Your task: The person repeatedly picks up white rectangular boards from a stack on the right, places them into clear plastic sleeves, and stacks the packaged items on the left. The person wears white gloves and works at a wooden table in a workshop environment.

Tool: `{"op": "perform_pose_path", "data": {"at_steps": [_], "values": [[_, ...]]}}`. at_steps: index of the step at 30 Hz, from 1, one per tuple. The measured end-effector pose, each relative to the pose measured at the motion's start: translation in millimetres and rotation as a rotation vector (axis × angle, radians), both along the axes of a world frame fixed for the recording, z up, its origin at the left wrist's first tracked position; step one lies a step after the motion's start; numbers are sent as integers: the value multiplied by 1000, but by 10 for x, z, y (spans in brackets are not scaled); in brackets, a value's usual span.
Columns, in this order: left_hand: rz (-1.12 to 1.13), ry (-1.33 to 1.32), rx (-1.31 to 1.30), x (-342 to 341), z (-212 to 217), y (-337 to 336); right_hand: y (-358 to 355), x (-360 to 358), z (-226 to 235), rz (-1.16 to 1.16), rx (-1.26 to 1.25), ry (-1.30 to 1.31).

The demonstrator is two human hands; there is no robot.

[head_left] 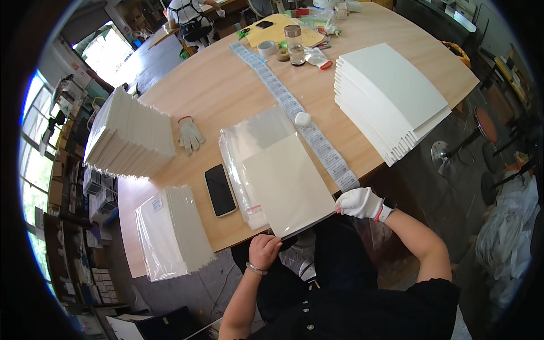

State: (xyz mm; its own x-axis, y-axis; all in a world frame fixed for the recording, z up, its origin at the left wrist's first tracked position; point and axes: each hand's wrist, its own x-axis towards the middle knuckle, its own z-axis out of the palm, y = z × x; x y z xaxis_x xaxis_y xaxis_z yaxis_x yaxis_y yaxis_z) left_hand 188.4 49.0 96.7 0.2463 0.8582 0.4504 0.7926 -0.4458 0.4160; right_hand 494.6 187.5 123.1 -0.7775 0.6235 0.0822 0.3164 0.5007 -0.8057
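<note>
A cream-white board lies at the table's near edge, overlapping a pile of clear plastic bags. I cannot tell whether a bag covers it. My left hand, bare with a bracelet at the wrist, is closed on the board's near left corner. At the near right corner, my right hand pinches the edge in a white knit glove. Beside the bags on the left is a black-screened phone. A long strip of printed labels runs along the right, with a small white rounded object on it.
Tall board stacks stand at the back left and right; a plastic-wrapped stack sits near left. A loose glove, a glass jar and tape rolls are on the table. Another person works far off.
</note>
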Motion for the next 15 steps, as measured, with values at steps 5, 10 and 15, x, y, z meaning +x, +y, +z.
{"op": "perform_pose_path", "data": {"at_steps": [5, 10, 15], "values": [[376, -204, -181, 123, -187, 27, -90, -158, -109, -301, 211, -131], [636, -698, -479, 177, -381, 25, -306, -423, -259, -743, 209, -237], [756, -1400, -752, 284, -449, 3, -417, -526, -541, -1017, -129, -17]]}}
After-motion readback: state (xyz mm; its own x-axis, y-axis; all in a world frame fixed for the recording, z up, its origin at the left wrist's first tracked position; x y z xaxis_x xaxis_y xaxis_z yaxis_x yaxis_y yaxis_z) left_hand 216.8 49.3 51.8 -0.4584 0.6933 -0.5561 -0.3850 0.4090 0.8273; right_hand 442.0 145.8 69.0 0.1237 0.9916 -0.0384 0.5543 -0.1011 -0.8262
